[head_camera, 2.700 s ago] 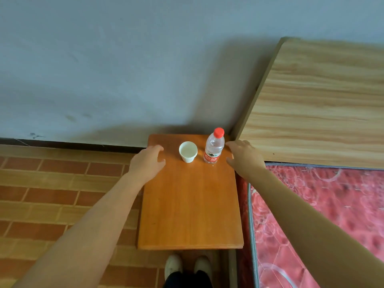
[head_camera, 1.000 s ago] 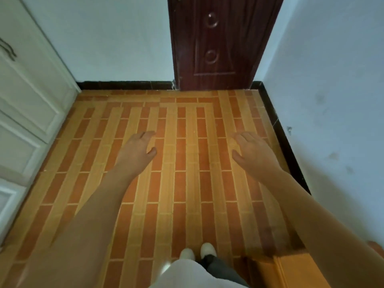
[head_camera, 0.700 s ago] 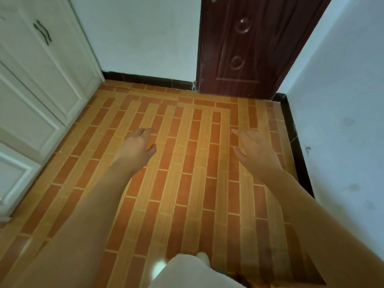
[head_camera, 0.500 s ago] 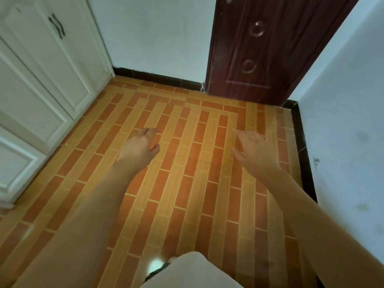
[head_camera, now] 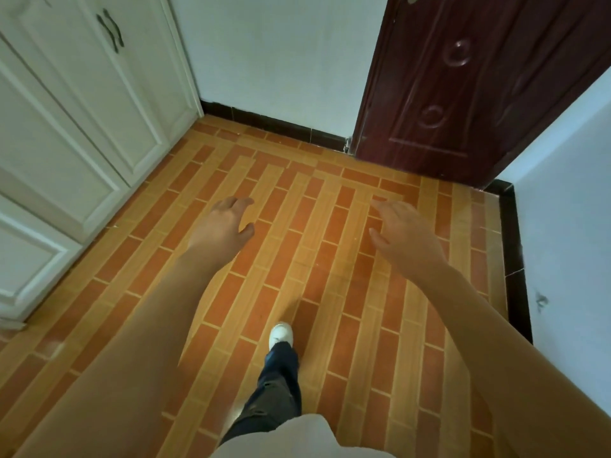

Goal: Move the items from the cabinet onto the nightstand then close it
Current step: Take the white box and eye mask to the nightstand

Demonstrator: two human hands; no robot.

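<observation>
The white panelled cabinet (head_camera: 66, 127) with dark door handles (head_camera: 110, 29) stands shut to the left, nearer the empty left hand (head_camera: 221, 226) than the right hand (head_camera: 405, 236), both with fingers loosely spread.

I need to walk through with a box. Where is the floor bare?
Bare tiled floor runs between the white cabinet and the right wall, up to the dark door. Only the foot stands on it.
</observation>
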